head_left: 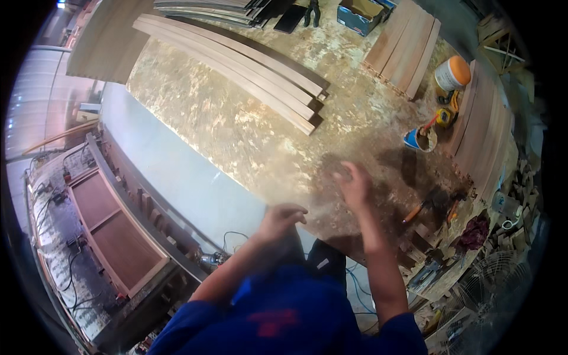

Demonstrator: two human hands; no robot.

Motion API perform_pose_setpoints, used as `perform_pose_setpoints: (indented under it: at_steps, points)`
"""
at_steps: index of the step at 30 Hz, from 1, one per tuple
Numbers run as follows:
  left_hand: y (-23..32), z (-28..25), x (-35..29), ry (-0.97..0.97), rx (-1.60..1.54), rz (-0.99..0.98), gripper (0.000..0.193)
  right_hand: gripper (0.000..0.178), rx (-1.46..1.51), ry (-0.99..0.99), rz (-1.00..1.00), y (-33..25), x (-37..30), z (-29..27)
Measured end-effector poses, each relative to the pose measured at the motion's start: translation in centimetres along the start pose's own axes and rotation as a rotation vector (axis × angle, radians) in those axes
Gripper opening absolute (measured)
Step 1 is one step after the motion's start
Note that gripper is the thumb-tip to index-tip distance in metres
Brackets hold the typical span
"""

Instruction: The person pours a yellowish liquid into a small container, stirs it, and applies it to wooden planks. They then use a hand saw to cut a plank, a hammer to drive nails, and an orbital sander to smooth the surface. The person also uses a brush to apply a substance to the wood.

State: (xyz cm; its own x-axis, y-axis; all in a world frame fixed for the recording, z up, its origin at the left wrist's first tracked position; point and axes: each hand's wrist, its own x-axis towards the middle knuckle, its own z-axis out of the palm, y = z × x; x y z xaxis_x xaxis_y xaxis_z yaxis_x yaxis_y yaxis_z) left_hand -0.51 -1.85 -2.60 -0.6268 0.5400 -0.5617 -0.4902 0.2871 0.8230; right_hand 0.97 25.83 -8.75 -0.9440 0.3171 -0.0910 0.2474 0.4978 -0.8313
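My right hand (356, 186) hovers over the near part of the worktable (260, 142), its thumb and forefinger apart and nothing seen between them. Lower and to the left, my left hand (283, 220) is held near the table's front edge. Its fingers are loosely bent and apart, and no object shows in it. Beyond both hands lie several long wooden strips (236, 68), side by side and slanting from far left toward the middle. A hammer (414, 212) with an orange-brown handle is to the right of my right hand.
On the right are a blue cup (416, 140), a yellow tape measure (444, 117), an orange-lidded tub (452, 73) and stacked boards (482, 124). A blue box (359, 18), pliers (312, 13) and more boards (404, 47) lie far off. At left, a framed panel (118, 234) rests on a bench.
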Motion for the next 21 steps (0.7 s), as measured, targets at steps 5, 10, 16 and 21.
perform_pose_setpoints:
  at_steps: [5,10,16,21]
  points:
    - [-3.3,-9.5,1.6,0.148,0.225,0.109,0.036,0.047,-0.228,0.113,-0.018,-3.3,12.3,10.6]
    - [-1.3,-18.4,2.6,0.253,-0.330,-0.135,0.043,0.045,-0.187,0.098,0.256,-4.4,12.6,14.0]
    - [0.1,-26.4,5.1,0.350,-0.245,-0.253,0.041,0.045,-0.278,0.257,0.252,-6.1,12.9,15.5]
    - [3.2,-28.2,11.5,0.296,-0.251,-0.165,0.043,0.050,-0.376,0.188,0.180,-5.9,18.7,11.9]
